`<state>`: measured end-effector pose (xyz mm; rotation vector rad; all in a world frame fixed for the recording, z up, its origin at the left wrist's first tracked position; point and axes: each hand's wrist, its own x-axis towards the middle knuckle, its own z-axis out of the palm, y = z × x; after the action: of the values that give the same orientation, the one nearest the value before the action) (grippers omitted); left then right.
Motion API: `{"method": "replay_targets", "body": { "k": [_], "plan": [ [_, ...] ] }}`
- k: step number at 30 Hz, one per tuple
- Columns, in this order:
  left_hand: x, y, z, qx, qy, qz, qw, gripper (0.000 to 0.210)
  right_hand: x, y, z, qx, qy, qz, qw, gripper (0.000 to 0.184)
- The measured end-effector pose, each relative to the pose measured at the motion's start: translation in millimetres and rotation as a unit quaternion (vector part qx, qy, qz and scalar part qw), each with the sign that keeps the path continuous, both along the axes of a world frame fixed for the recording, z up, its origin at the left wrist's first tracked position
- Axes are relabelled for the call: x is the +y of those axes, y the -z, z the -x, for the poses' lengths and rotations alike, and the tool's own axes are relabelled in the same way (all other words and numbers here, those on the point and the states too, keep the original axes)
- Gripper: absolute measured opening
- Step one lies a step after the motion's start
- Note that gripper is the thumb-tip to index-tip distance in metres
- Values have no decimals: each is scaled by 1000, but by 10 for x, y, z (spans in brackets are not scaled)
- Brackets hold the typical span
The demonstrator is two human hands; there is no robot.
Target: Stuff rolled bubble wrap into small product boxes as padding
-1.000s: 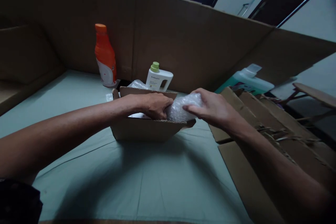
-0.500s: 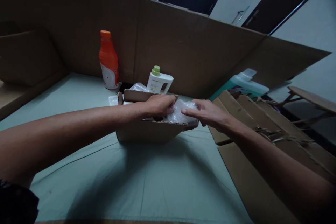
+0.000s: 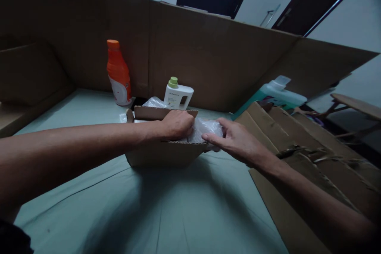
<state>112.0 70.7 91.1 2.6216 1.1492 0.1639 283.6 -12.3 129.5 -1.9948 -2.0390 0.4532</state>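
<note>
A small open cardboard box (image 3: 166,156) sits on the pale green cloth, with bubble wrap (image 3: 210,127) bulging from its right end. My left hand (image 3: 177,124) reaches over the box with curled fingers; the fingertips are down inside, against the wrap, and what they grip is hidden. From the right, my right hand (image 3: 230,137) is closed on the bubble wrap at the box's end, thumb on the near side. Just behind the box are a white bottle (image 3: 178,96) with a green cap and another piece of bubble wrap (image 3: 154,102).
An orange and white bottle (image 3: 119,77) stands at the back left. Cardboard panels (image 3: 208,47) wall off the far side. To the right, folded cardboard (image 3: 285,135) lies before a teal bottle (image 3: 276,94). A cardboard box (image 3: 29,71) is at the left edge.
My left hand has turned slightly, with its fingers deeper in the box. My right hand stays on the bubble wrap, which sits a little lower. The view has shifted slightly.
</note>
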Motion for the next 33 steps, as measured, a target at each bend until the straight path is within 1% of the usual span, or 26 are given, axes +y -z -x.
{"method": "replay_targets", "body": {
  "k": [3, 5, 7, 9, 11, 14, 18, 21, 24, 26, 27, 30, 33],
  "plan": [
    [41, -71, 29, 20, 20, 43, 999, 20, 32, 51, -76, 19, -6, -1, 1000, 28],
    [72, -117, 68, 27, 44, 96, 994, 19, 55, 89, -115, 27, -1, 0, 1000, 27],
    [87, -128, 87, 25, 59, 115, 991, 20, 72, 110, -122, 30, 4, 0, 1000, 26],
    [79, -98, 65, 25, 50, 87, 995, 20, 87, 104, -98, 20, 2, -5, 1000, 25],
    [52, -45, 11, 30, 18, 41, 999, 20, 103, 67, -61, -6, -5, -10, 1000, 26],
    [9, 13, -61, 29, -11, 16, 999, 21, 129, -31, -34, -43, -33, 4, 999, 31],
    [9, 1, -9, 12, 12, 26, 1000, 18, 163, -140, -33, -102, -66, 33, 992, 35],
    [26, -14, 143, -12, 33, 37, 999, 20, 210, -109, 30, -146, -55, 41, 987, 29],
    [23, 11, 303, -34, 75, 11, 997, 20, 285, -34, 146, -167, -57, 48, 983, 32],
    [9, 32, 372, -40, 104, -9, 994, 19, 334, -34, 215, -189, -66, 68, 977, 29],
    [0, 37, 392, -43, 108, -12, 993, 19, 351, -56, 239, -201, -70, 88, 973, 27],
    [-24, 31, 410, -60, 84, 21, 994, 14, 361, -172, 275, -193, -87, 141, 967, 31],
    [-24, 27, 396, -81, 54, 46, 994, 17, 351, -234, 302, -182, -98, 140, 968, 32]
  ]
}}
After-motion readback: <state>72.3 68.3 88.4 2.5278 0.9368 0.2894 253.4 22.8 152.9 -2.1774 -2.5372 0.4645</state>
